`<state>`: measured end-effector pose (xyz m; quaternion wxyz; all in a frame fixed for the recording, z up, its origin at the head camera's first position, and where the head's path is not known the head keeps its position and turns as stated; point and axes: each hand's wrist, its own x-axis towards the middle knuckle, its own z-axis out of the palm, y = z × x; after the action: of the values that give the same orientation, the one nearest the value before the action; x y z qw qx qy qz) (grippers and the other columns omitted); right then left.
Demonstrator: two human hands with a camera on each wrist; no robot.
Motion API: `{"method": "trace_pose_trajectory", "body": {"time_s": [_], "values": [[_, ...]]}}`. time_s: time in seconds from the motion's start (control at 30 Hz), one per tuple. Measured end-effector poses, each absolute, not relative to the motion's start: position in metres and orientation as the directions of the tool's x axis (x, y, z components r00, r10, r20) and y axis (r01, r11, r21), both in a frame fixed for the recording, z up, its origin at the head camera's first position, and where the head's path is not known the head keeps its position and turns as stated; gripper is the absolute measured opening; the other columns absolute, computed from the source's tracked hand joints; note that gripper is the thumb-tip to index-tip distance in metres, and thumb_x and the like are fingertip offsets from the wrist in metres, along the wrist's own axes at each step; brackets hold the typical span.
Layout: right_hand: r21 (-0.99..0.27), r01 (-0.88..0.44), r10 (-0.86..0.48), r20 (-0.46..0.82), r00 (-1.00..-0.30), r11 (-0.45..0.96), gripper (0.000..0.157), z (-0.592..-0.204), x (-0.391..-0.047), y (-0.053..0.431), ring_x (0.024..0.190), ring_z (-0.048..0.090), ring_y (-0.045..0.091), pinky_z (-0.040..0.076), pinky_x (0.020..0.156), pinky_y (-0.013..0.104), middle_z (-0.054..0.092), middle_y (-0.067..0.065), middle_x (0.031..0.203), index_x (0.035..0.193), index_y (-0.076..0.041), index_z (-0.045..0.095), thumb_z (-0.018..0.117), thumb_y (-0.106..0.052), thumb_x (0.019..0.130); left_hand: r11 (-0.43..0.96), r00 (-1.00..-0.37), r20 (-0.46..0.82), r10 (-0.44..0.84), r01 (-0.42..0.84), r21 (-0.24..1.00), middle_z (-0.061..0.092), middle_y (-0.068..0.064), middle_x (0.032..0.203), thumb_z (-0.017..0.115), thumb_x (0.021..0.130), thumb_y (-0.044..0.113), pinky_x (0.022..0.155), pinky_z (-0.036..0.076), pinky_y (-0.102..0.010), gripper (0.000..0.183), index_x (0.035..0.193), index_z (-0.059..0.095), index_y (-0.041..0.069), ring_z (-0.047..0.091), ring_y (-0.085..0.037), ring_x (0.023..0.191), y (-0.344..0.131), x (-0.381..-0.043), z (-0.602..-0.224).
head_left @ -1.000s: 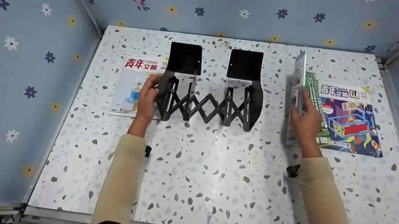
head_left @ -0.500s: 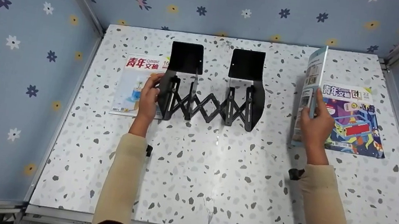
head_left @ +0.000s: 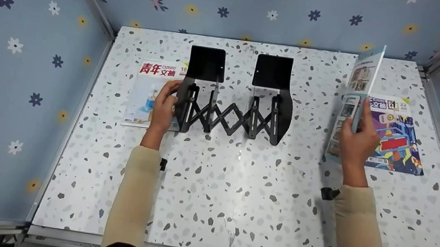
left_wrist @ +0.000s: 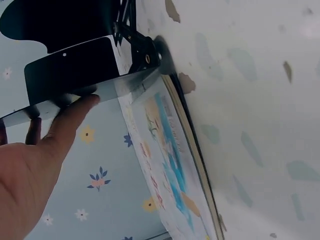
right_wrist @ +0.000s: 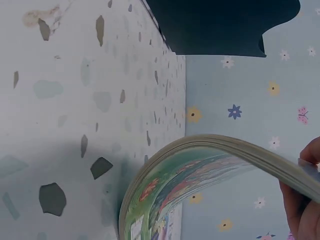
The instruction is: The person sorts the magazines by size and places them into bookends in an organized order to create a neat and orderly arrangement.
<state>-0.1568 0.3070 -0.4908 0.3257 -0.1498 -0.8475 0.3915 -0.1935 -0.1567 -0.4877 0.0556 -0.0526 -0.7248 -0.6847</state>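
On the table stands a black expandable bookend (head_left: 207, 63) with two upright end plates joined by a criss-cross lattice. My left hand (head_left: 164, 109) touches the outer face of its left plate; the left wrist view has the fingers (left_wrist: 75, 117) against that plate from outside. A magazine (head_left: 357, 80) is raised at the right, pinched between thumb and fingers of my right hand (head_left: 357, 140). It bows in a curve in the right wrist view, its page edges (right_wrist: 210, 141) showing. Beside it lies a purple-covered magazine (head_left: 402, 155), partly hidden by the right hand and the raised magazine.
A white-covered magazine (head_left: 144, 97) lies at the left, its right part behind the bookend's plate. The speckled table (head_left: 230, 202) is walled on three sides by flowered blue panels (head_left: 245, 2) in metal framing.
My right hand has moved rightward, and the magazine in it has gone from near upright to leaning right, its top edge higher in view. The left hand and bookend stay put.
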Motion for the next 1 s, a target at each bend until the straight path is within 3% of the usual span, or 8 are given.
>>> {"method": "trace_pose_trajectory", "body": {"time_s": [0.1, 0.3, 0.43, 0.57, 0.77, 1.0], "values": [[-0.771, -0.035, 0.512, 0.455, -0.728, 0.635, 0.059, -0.488, -0.155, 0.306, 0.091, 0.065, 0.011, 0.044, 0.071, 0.010, 0.063, -0.004, 0.130, 0.139, -0.040, 0.047, 0.062, -0.013, 0.088, 0.090, -0.987, 0.159, 0.001, 0.158, 0.983, 0.055, -0.019, 0.132, 0.032, 0.090, 0.000, 0.084, 0.044, -0.028, 0.048, 0.133, 0.053, 0.001, 0.052, -0.021, 0.118, -0.155, -0.192, -0.486], [-0.778, -0.088, 0.522, 0.496, -0.694, 0.622, 0.058, -0.480, -0.150, 0.301, 0.103, 0.065, 0.010, 0.049, 0.082, 0.016, 0.059, -0.008, 0.133, 0.139, -0.038, 0.048, 0.062, -0.014, 0.088, 0.079, -0.988, 0.153, -0.024, 0.151, 0.985, 0.055, -0.018, 0.131, 0.032, 0.090, 0.003, 0.073, 0.047, -0.028, 0.048, 0.133, 0.055, 0.004, 0.055, -0.027, 0.108, -0.156, -0.191, -0.487], [-0.780, -0.119, 0.530, 0.520, -0.670, 0.614, 0.057, -0.475, -0.147, 0.299, 0.110, 0.063, 0.007, 0.051, 0.087, 0.020, 0.060, -0.008, 0.133, 0.140, -0.035, 0.049, 0.061, -0.014, 0.088, 0.060, -0.988, 0.149, -0.032, 0.147, 0.987, 0.055, -0.018, 0.131, 0.032, 0.091, 0.002, 0.071, 0.049, -0.028, 0.047, 0.132, 0.055, 0.004, 0.057, -0.024, 0.102, -0.156, -0.191, -0.489], [-0.784, -0.147, 0.547, 0.542, -0.638, 0.603, 0.056, -0.469, -0.146, 0.294, 0.112, 0.062, 0.005, 0.051, 0.083, 0.017, 0.060, -0.008, 0.132, 0.140, -0.030, 0.050, 0.061, -0.010, 0.088, 0.045, -0.990, 0.140, -0.029, 0.139, 0.989, 0.054, -0.019, 0.132, 0.032, 0.091, -0.001, 0.075, 0.049, -0.028, 0.048, 0.133, 0.054, 0.003, 0.058, -0.019, 0.102, -0.155, -0.191, -0.490], [-0.777, -0.197, 0.570, 0.584, -0.577, 0.597, 0.056, -0.454, -0.141, 0.279, 0.097, 0.069, 0.014, 0.042, 0.063, 0.011, 0.065, 0.000, 0.127, 0.140, -0.019, 0.052, 0.061, -0.002, 0.087, 0.059, -0.988, 0.149, -0.040, 0.147, 0.987, 0.054, -0.020, 0.132, 0.033, 0.090, 0.000, 0.077, 0.049, -0.029, 0.047, 0.132, 0.055, 0.002, 0.055, -0.022, 0.109, -0.155, -0.192, -0.490], [-0.757, -0.270, 0.562, 0.632, -0.534, 0.595, 0.053, -0.445, -0.139, 0.271, 0.096, 0.069, 0.008, 0.043, 0.065, 0.011, 0.065, 0.001, 0.127, 0.137, -0.011, 0.055, 0.060, 0.001, 0.086, 0.088, -0.985, 0.169, -0.034, 0.165, 0.982, 0.055, -0.022, 0.130, 0.032, 0.091, 0.001, 0.078, 0.045, -0.027, 0.047, 0.133, 0.054, 0.001, 0.054, -0.026, 0.108, -0.154, -0.191, -0.491]]}}
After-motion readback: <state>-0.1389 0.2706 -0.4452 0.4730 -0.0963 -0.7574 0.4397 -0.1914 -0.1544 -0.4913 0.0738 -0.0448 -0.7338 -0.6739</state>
